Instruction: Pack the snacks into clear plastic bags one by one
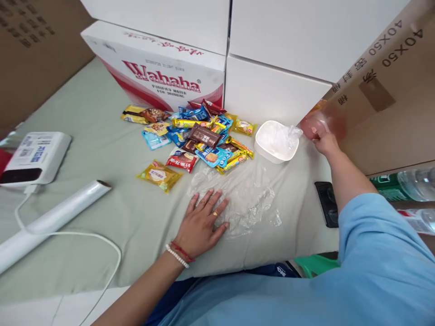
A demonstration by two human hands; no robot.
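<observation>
My left hand point(204, 224) lies flat with its fingers spread, pressing on the edge of a crumpled clear plastic bag point(249, 199). Just beyond it is a loose pile of wrapped snacks point(204, 136), and a yellow-wrapped one point(159, 175) lies apart at the front left. My right hand point(326, 142) reaches to the far right with its fingers closed on a reddish see-through thing point(312, 125), blurred, whose kind I cannot make out. Left of that hand stands a white plastic bowl point(277, 156) with crumpled clear film point(287, 136) inside and over its rim.
White cartons, one marked Wahaha point(163, 77), wall off the back. A brown cardboard box point(384, 113) stands at the right. Nearby lie a black phone point(326, 203) and bottles point(418, 184). On the left are a white device point(37, 156), its cable point(115, 246) and a film roll point(64, 215).
</observation>
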